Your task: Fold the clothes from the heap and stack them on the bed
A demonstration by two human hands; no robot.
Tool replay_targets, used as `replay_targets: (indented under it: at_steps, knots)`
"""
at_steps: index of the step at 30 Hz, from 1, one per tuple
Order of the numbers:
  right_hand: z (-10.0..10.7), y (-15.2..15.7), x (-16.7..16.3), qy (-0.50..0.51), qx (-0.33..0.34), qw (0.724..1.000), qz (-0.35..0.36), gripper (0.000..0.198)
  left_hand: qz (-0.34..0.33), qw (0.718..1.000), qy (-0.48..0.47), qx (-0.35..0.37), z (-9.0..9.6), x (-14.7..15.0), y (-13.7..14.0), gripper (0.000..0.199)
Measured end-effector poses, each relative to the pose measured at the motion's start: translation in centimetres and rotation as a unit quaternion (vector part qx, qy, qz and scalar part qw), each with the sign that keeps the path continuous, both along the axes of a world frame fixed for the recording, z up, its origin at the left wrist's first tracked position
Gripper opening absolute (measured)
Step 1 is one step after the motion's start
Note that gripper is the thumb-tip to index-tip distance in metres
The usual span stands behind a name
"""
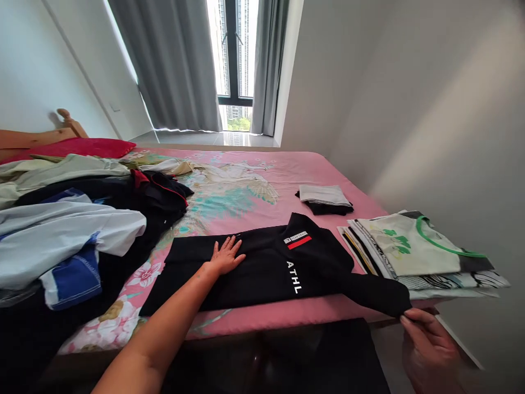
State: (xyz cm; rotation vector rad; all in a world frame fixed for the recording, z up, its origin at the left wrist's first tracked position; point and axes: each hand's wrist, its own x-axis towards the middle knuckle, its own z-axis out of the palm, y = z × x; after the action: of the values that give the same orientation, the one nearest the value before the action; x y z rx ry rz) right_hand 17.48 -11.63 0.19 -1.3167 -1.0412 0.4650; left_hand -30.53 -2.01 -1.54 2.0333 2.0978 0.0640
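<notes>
A black T-shirt (258, 268) with white lettering and a red stripe lies across the near edge of the bed, partly folded along its far side. My left hand (225, 255) rests flat on its middle, fingers spread. At the lower right, my right hand (430, 342) pinches the end of the shirt's sleeve between thumb and fingers, and the sleeve is stretched out past the bed's edge. Close to that sleeve lies a stack of folded shirts (410, 246), topped by a white one with a green neckline.
A heap of loose clothes (74, 219) covers the left of the bed. Behind the black shirt sits a small folded pile (324, 196), grey over black. The pink floral bedsheet (303, 164) reaches toward a curtained window (233, 54). A wall (410, 109) runs along the right.
</notes>
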Motion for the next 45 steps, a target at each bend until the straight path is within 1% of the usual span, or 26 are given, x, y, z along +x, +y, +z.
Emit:
replay_targets:
  at_steps: [3,5,6,8,10,12,14,16,17,18,19,21,23,24,26,28,30,31,33,35,37,38,40,42,43,45]
  knots:
    - [1.5,-0.8,-1.2,-0.016,0.011,0.999,0.029,0.024,0.014,1.0,-0.013,-0.001,-0.6,1.0,-0.4,0.065]
    - [2.7,-1.5,-2.3,-0.065,0.048,0.994,0.068,0.016,0.013,0.998,-0.046,0.037,0.2,2.2,-1.3,0.071]
    - [3.4,-1.8,-3.0,-0.101,0.072,0.988,0.089,0.011,-0.006,0.995,-0.073,0.064,0.9,3.3,-2.0,0.076]
    - [4.7,-2.0,-4.4,-0.177,0.124,0.968,0.131,0.006,-0.084,0.978,-0.153,0.116,2.8,6.3,-3.6,0.091]
    - [6.0,-1.6,-5.8,-0.247,0.177,0.936,0.18,0.015,-0.172,0.941,-0.261,0.127,5.1,10.1,-5.3,0.102]
    - [7.1,-0.8,-7.0,-0.291,0.228,0.901,0.227,0.023,-0.217,0.894,-0.38,0.092,7.3,13.6,-6.3,0.109]
    - [8.0,0.2,-8.1,-0.302,0.269,0.874,0.267,0.025,-0.227,0.843,-0.487,0.028,9.2,16.3,-6.2,0.115]
    - [8.7,1.3,-8.9,-0.297,0.29,0.859,0.299,0.025,-0.224,0.794,-0.563,-0.052,10.8,18.1,-5.3,0.112]
    - [8.9,1.7,-9.2,-0.291,0.293,0.858,0.305,0.026,-0.218,0.773,-0.589,-0.089,11.5,18.7,-4.6,0.103]
    - [9.1,2.2,-9.4,-0.279,0.291,0.865,0.3,0.026,-0.207,0.755,-0.611,-0.116,12.2,19.1,-3.9,0.09]
    - [9.2,2.5,-9.6,-0.258,0.285,0.878,0.286,0.028,-0.189,0.74,-0.632,-0.129,12.8,19.4,-3.2,0.075]
    - [8.9,3.2,-9.7,-0.181,0.265,0.92,0.227,0.034,-0.134,0.716,-0.676,-0.113,14.1,19.8,-2.0,0.054]
    - [8.1,3.7,-9.6,-0.114,0.223,0.953,0.173,0.031,-0.081,0.687,-0.718,-0.072,15.7,19.8,-1.1,0.048]
    - [7.5,3.9,-9.6,-0.108,0.194,0.961,0.165,0.025,-0.064,0.673,-0.736,-0.05,16.5,19.8,-0.8,0.048]
    - [6.0,4.3,-9.8,-0.152,0.126,0.96,0.197,0.014,-0.043,0.646,-0.762,0.003,18.3,19.6,-0.2,0.051]
    - [4.3,4.6,-10.3,-0.217,0.078,0.935,0.271,0.013,-0.023,0.627,-0.776,0.064,19.8,19.3,0.1,0.055]
    - [2.8,5.0,-11.1,-0.26,0.053,0.904,0.334,0.016,0.003,0.619,-0.777,0.114,20.9,19.1,-0.2,0.053]
    - [2.1,5.4,-11.4,-0.274,0.04,0.895,0.349,0.017,0.017,0.623,-0.77,0.135,21.2,19.0,-0.7,0.048]
    - [0.9,6.5,-11.6,-0.285,0.002,0.898,0.334,0.018,0.043,0.643,-0.746,0.167,21.2,18.7,-2.5,0.039]
    - [0.0,8.2,-11.0,-0.274,-0.033,0.921,0.276,0.019,0.063,0.669,-0.72,0.173,20.3,18.5,-5.2,0.032]
    - [-0.6,10.3,-9.7,-0.234,-0.055,0.945,0.222,0.021,0.076,0.688,-0.709,0.138,18.8,18.3,-8.4,0.029]
    - [-0.7,11.5,-9.0,-0.203,-0.067,0.954,0.21,0.02,0.073,0.694,-0.709,0.103,17.9,18.3,-9.9,0.027]
    - [-0.5,13.9,-7.8,-0.115,-0.12,0.963,0.213,0.018,0.047,0.703,-0.709,0.02,16.3,18.5,-12.6,0.026]
    - [0.0,16.0,-7.2,-0.038,-0.184,0.955,0.231,0.023,0.013,0.706,-0.707,-0.041,15.2,19.0,-14.4,0.025]
    - [0.4,17.0,-7.2,-0.014,-0.212,0.947,0.242,0.028,0.001,0.707,-0.705,-0.055,15.0,19.2,-14.9,0.025]
    - [0.9,18.5,-7.6,-0.001,-0.25,0.93,0.271,0.038,-0.009,0.708,-0.704,-0.056,15.1,19.4,-15.2,0.025]
